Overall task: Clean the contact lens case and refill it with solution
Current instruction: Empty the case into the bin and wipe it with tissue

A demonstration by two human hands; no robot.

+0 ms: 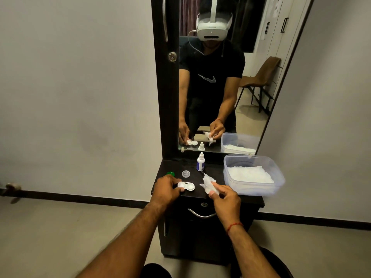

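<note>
Left hand [166,188], closed on the left well of one white contact lens case [186,186], steadies it flat near the front edge of the tabletop [212,173]; thumb and fingertips pinch that end, and the right well lies uncovered. Right hand [225,197], raised just above the front edge to the right of the case, grips one crumpled white tissue [208,184] between thumb and fingers, and the loose part of the tissue rises above the knuckles, apart from the case. One red thread [233,225] circles the right wrist.

Two loose caps lie behind the case: one green cap [170,173] at the left edge, partly hidden by the left hand, and one clear cap [186,173] just to its right. One small white dropper bottle [200,161] with a blue label stands upright near the rear edge, roughly at centre, its nozzle closed. One clear plastic container [279,177] fills the right rear corner and overhangs the right edge; it holds a stack of white tissues [250,174].

One mirror [220,97] rises from the rear edge and repeats the hands, case, bottle and container. One curved metal drawer handle [200,214] shows below the front edge.
</note>
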